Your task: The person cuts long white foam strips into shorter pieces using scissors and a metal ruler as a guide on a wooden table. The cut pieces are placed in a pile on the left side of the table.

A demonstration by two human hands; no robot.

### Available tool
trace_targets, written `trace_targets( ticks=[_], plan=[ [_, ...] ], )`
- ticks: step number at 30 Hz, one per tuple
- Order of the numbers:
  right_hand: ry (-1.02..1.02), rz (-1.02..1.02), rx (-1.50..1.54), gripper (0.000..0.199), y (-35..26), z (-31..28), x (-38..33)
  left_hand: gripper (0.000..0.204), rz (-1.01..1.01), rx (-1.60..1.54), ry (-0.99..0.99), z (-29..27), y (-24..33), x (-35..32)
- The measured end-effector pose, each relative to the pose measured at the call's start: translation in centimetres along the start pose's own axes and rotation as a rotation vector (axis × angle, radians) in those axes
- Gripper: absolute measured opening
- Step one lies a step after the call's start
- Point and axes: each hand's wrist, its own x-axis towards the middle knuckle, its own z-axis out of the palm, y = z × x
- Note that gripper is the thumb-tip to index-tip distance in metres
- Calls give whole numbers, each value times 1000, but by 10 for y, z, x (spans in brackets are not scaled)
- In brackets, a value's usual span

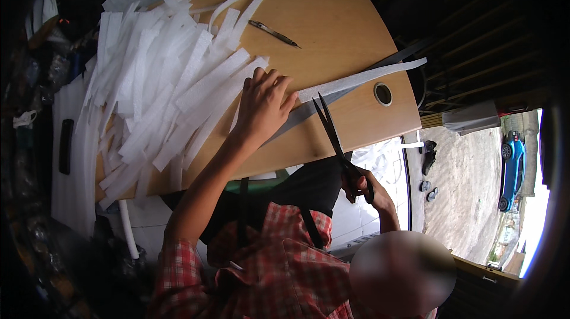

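Gripping the black scissors [339,148] in my right hand [379,188] at four o'clock, I have them parted, their tips near the white foam strip [362,80] at two o'clock. My left hand [264,106] is curled by that strip's left end, though I can't tell whether it pinches it; more white strips [148,81] heap at ten o'clock on the tabletop [338,16].

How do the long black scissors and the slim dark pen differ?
Pose: the long black scissors are held in the right hand; the slim dark pen lies on the light-brown wooden table.
Size: the scissors are longer than the pen.
Shape: the scissors have two parted blades; the pen is a single stick.
Shared: both are dark and pointed.
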Motion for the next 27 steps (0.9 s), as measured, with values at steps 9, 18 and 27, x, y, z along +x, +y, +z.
trace_targets(
  ticks=[9,18,27],
  plan=[
    [-11,58,56,100,19,0,-3,10,-118,-382,-99,42,-17,18],
    [-101,-26,-83,100,10,-7,20,9,-260,-275,-168,-44,-30,-28],
    [-85,-63,-178,85,8,-13,40,7,-316,-100,-69,-71,-42,-89]
  ],
)
